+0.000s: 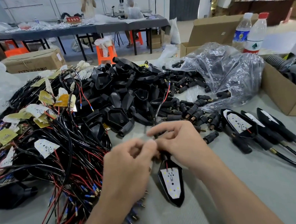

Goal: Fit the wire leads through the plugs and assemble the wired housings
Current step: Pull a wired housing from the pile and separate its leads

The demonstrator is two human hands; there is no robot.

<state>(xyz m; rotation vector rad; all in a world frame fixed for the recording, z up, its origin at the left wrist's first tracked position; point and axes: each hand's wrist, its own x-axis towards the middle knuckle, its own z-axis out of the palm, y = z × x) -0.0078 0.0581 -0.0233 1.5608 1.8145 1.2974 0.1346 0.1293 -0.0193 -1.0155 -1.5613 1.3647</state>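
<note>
Hands together over bench. Right hand pinches wire lead at the neck of the housing. Left hand is blurred, grip unclear. Housing lies just nearside of the hands, long axis pointing at the person; lead runs off the far way.

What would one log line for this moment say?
step: wiring | left hand: blurred, grip unclear | right hand: pinches lead | housing: below hands, board inside | finished housings: three, right
</note>
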